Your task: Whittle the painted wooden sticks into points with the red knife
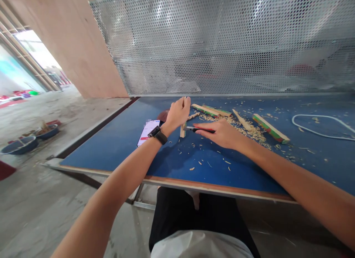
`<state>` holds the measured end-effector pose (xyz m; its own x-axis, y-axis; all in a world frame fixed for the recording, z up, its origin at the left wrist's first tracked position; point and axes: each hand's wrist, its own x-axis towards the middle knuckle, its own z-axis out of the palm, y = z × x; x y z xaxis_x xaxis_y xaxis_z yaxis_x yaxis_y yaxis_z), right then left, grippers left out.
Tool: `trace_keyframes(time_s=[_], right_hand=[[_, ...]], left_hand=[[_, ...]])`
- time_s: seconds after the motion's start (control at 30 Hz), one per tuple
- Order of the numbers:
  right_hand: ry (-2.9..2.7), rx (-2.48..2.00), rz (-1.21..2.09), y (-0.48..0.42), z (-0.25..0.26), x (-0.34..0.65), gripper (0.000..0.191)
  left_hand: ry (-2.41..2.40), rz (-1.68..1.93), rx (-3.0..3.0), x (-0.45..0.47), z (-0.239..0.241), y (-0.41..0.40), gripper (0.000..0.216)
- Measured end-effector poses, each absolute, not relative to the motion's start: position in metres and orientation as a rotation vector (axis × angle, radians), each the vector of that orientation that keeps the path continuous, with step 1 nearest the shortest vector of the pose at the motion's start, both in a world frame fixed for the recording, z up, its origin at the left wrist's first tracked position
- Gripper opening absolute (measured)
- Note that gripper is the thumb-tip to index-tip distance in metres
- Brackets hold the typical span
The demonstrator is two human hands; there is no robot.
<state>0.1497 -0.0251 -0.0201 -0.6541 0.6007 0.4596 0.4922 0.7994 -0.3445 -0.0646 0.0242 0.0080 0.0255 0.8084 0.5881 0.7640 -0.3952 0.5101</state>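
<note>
My left hand (179, 111) is closed around the upper part of a short wooden stick (183, 130), which stands nearly upright over the blue tabletop. My right hand (222, 133) grips a utility knife (204, 130) with a red and black handle. The knife's blade points left and meets the stick just below my left fingers. Curled wood shavings (256, 134) lie in a pile beyond my right hand, and a few are scattered nearer to me. A smartphone (148, 132) with a lit screen lies beside my left wrist.
Painted wood strips (270, 128) lie to the right, with others (212, 110) behind the hands. A white cable loop (321, 116) rests at far right. A perforated metal panel (222, 47) rises behind the blue table (111, 147). Basins (19, 145) stand on the floor at left.
</note>
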Motion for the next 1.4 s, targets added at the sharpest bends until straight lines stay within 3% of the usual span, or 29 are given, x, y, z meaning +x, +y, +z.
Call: trace_keyframes(time_s=[0.63, 1.4], right_hand=[[-2.564, -0.845, 0.407, -0.024, -0.023, 0.148, 0.040], [-2.653, -0.819, 0.303, -0.029, -0.022, 0.138, 0.040]], left_hand=[[1.715, 1.312, 2.213, -0.064, 0.008, 0.024, 0.042], [1.773, 1.270, 2.235, -0.065, 0.007, 0.028, 0.042]])
